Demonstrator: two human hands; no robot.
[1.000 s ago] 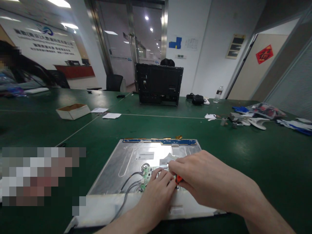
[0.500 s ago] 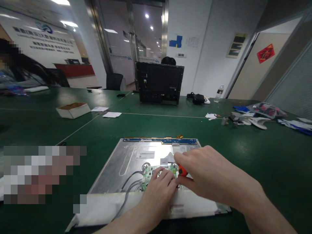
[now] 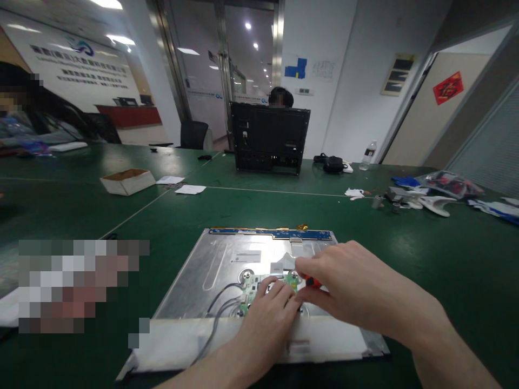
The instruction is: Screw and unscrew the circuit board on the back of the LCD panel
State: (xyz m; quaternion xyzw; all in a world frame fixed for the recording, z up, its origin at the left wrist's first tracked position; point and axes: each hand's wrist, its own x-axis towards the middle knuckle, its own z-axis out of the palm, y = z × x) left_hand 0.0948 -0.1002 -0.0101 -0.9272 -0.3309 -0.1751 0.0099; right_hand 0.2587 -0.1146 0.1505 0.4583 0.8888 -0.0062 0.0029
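Note:
A metal-backed display panel point(image 3: 190, 286) lies flat in front of me, with a blue circuit strip point(image 3: 302, 234) along its far edge. On its middle sits a green circuit board point(image 3: 250, 286), with dark cables running from its left side. My left hand point(image 3: 272, 310) rests over the board, fingers bent and close together; whatever is under the fingertips is hidden. Just to the right, my right hand point(image 3: 344, 283) is closed around a red-orange tool point(image 3: 312, 281), mostly covered by the fingers. The tool's tip cannot be seen.
A black monitor frame point(image 3: 270, 138) stands at the back, a person behind it. An open box point(image 3: 127, 182) and papers point(image 3: 190, 189) lie left. Bottle point(image 3: 368, 155), black pouch point(image 3: 333, 164), and bagged items point(image 3: 450, 185) are right. Another person sits far left.
The whole view has shifted slightly, so things appear a little further right. Less of the red-orange tool shows between my right fingers. My left hand stays on the board.

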